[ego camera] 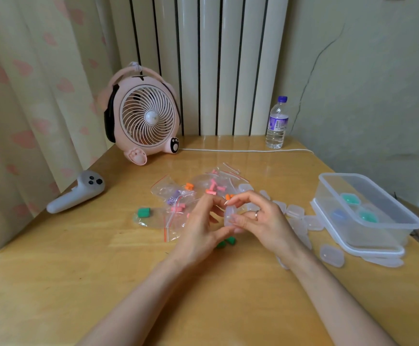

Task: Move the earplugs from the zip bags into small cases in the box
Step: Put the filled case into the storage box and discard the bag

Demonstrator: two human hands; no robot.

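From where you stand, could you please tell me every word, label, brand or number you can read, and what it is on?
Purple label on the water bottle: printed text, too small and blurred to read.
Pink fan: no lettering visible.
Nothing else in view carries text that can be read.

On worktop: fan back left, bottle back right, controller far left, bags centre, cases right of them, box far right holding more.

A home room: heart-print curtain, radiator, pink desk fan.
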